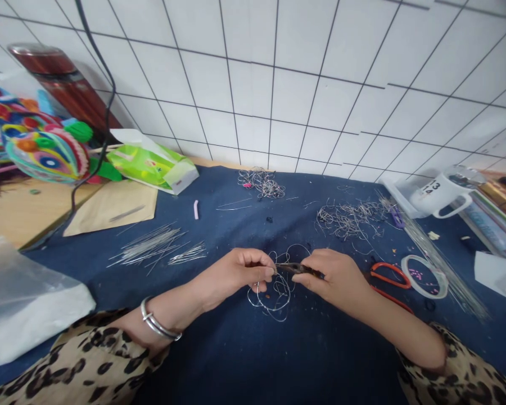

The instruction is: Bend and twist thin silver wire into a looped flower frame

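Observation:
Near the middle of the dark blue cloth (pixel 244 349), my left hand (pixel 251 270) pinches a thin silver wire bent into loops (pixel 278 306), which hang below the fingers. My right hand (pixel 326 273) is closed round dark pliers (pixel 297 268). The tips of the pliers point left and meet the wire right beside my left fingertips. More fine wire curls around and behind the pliers. Whether the jaws are fully closed is too small to tell.
Straight wires (pixel 149 244) lie left, tangled wires (pixel 349 218) behind right. Orange-handled scissors (pixel 390 275), a round dish (pixel 425 277) and a white mug (pixel 441 194) stand or lie right. A plastic bag (pixel 29 309) lies left; a tiled wall (pixel 253 84) rises behind.

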`<state>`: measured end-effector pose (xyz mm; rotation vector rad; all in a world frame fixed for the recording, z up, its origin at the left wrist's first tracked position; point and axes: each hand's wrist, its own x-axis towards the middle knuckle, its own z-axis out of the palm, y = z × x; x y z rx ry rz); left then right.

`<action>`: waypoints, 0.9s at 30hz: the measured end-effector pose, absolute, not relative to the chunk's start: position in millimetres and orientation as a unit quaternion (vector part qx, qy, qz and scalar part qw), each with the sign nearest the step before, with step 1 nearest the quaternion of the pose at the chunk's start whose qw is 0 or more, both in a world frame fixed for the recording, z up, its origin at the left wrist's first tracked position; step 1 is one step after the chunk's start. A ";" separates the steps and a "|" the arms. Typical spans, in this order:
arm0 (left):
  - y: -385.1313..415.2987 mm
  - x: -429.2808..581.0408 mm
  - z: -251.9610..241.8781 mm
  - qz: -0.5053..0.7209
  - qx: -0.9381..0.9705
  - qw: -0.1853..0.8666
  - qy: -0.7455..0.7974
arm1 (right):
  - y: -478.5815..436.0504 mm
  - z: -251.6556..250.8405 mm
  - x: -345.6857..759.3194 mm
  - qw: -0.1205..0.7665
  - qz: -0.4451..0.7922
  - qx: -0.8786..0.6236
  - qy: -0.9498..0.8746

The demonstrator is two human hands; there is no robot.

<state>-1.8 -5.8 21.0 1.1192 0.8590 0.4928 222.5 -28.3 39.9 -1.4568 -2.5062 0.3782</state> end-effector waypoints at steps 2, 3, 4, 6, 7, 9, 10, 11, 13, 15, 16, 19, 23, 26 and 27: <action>-6.0 -1.7 21.3 0.225 0.512 0.732 0.389 | -28.5 39.3 222.0 0.110 0.126 -0.496 -0.852; -6.1 -1.6 21.6 0.226 0.513 0.731 0.389 | -28.8 39.0 221.7 0.111 0.126 -0.497 -0.852; -6.2 -1.5 21.8 0.226 0.512 0.731 0.389 | -29.1 38.8 221.4 0.112 0.127 -0.498 -0.851; -6.4 -1.1 22.4 0.225 0.511 0.732 0.390 | -29.9 38.5 220.8 0.113 0.131 -0.499 -0.849; -6.4 -0.9 22.7 0.224 0.511 0.732 0.391 | -30.3 38.4 220.6 0.113 0.133 -0.500 -0.848; -6.3 -0.5 23.1 0.222 0.510 0.733 0.391 | -30.8 38.4 220.3 0.112 0.135 -0.501 -0.847; -6.2 -0.4 23.2 0.222 0.510 0.733 0.391 | -30.9 38.4 220.3 0.111 0.136 -0.502 -0.847; -6.0 -0.4 23.1 0.222 0.509 0.734 0.391 | -30.9 38.4 220.3 0.111 0.137 -0.503 -0.846; -5.8 -0.7 22.5 0.222 0.509 0.734 0.392 | -30.8 38.5 220.4 0.110 0.140 -0.502 -0.846; -5.8 -1.2 21.4 0.220 0.509 0.733 0.394 | -30.6 38.5 220.3 0.111 0.140 -0.502 -0.846; -5.9 -1.4 20.8 0.218 0.509 0.732 0.396 | -30.6 38.4 220.3 0.112 0.139 -0.501 -0.847; -6.0 -1.5 19.3 0.215 0.513 0.729 0.399 | -30.7 38.0 219.8 0.112 0.138 -0.504 -0.845; -5.7 -0.9 20.0 0.211 0.518 0.726 0.401 | -30.1 36.7 219.7 0.112 0.141 -0.507 -0.843; -5.9 -0.7 21.5 0.210 0.519 0.724 0.404 | -29.5 35.9 219.9 0.113 0.146 -0.508 -0.841; -6.0 -0.8 21.9 0.211 0.519 0.723 0.404 | -29.4 35.8 220.0 0.114 0.147 -0.509 -0.840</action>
